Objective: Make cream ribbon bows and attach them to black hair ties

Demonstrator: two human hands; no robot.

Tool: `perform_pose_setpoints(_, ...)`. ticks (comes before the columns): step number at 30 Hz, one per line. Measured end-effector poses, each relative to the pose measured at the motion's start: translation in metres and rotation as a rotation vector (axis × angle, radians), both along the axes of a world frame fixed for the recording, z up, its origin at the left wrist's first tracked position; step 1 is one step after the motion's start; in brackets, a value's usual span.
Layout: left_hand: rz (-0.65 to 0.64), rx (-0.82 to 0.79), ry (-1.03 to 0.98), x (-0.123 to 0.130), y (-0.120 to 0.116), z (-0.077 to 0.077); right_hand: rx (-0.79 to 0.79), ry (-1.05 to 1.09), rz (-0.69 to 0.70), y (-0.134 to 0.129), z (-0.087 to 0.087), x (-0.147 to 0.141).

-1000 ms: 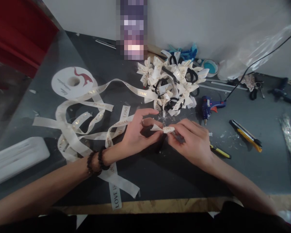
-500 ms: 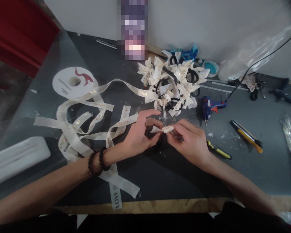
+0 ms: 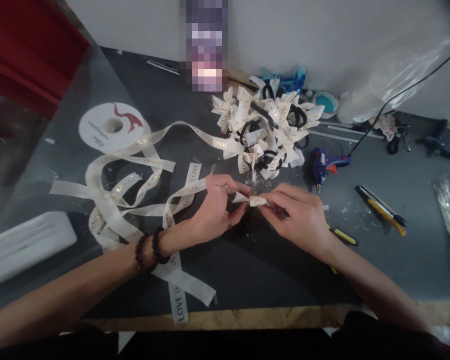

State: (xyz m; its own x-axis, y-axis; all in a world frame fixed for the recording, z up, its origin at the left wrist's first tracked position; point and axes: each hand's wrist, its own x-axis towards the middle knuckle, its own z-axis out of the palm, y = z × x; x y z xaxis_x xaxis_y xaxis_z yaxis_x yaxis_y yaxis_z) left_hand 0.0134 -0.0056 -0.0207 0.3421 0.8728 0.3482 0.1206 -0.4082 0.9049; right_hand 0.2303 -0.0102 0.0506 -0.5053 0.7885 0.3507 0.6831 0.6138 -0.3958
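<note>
Between my two hands is a small folded piece of cream ribbon (image 3: 257, 201) with gold lettering. My left hand (image 3: 222, 205) pinches its left side between thumb and fingers, and black beaded bracelets circle that wrist. The ribbon's right end is in the fingertips of my right hand (image 3: 294, 215). Long loose ribbon (image 3: 108, 187) with printed letters curls over the table to the left, passing near and under my left arm. Just beyond my hands lies a pile of ribbon bows with black bands (image 3: 272, 125).
A white spool (image 3: 93, 127) lies back left, and a white case (image 3: 30, 245) at the left edge. Right of the bows are a blue glue gun (image 3: 320, 167) with a black cable, a cutter (image 3: 382, 210) and blue pliers (image 3: 440, 142). A yellow-black knife (image 3: 345, 236) is partly under my right arm.
My left index finger has curled back toward the ribbon piece. My right hand has shifted slightly right and covers more of the yellow-black knife. The ribbon piece has turned slightly.
</note>
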Motion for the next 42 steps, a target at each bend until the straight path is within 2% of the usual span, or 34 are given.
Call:
perform_pose_setpoints(3,-0.025,0.042,0.045,0.0,0.001,0.002,-0.01,-0.005,-0.01,0.0,0.0,0.0)
perform_pose_setpoints(7,-0.073,0.051,-0.019,0.002,0.002,0.004,0.001,-0.005,-0.022,-0.001,-0.001,-0.002)
perform_pose_setpoints(11,-0.065,0.069,-0.009,0.002,0.002,0.004,0.079,-0.061,-0.036,-0.003,-0.002,-0.004)
perform_pose_setpoints(16,-0.037,0.02,-0.066,0.002,0.001,0.005,0.09,-0.093,-0.057,-0.004,-0.007,-0.006)
perform_pose_setpoints(19,-0.043,0.06,0.037,0.0,0.003,0.005,0.075,-0.071,-0.074,-0.005,-0.01,-0.008)
perform_pose_setpoints(23,-0.059,0.142,0.149,-0.002,0.003,0.003,0.004,-0.041,-0.094,-0.009,-0.014,-0.011)
perform_pose_setpoints(32,-0.064,0.06,0.06,0.0,-0.001,-0.006,-0.087,-0.026,-0.128,-0.012,-0.017,-0.011)
perform_pose_setpoints(35,-0.065,0.064,-0.035,0.003,0.001,-0.006,-0.129,-0.005,-0.139,-0.01,-0.013,-0.01)
perform_pose_setpoints(38,-0.078,-0.003,-0.189,0.005,0.003,-0.001,-0.237,0.08,-0.169,-0.006,-0.006,-0.008)
perform_pose_setpoints(42,-0.096,-0.17,-0.252,0.005,0.004,0.009,-0.458,0.217,-0.226,-0.003,-0.003,-0.005)
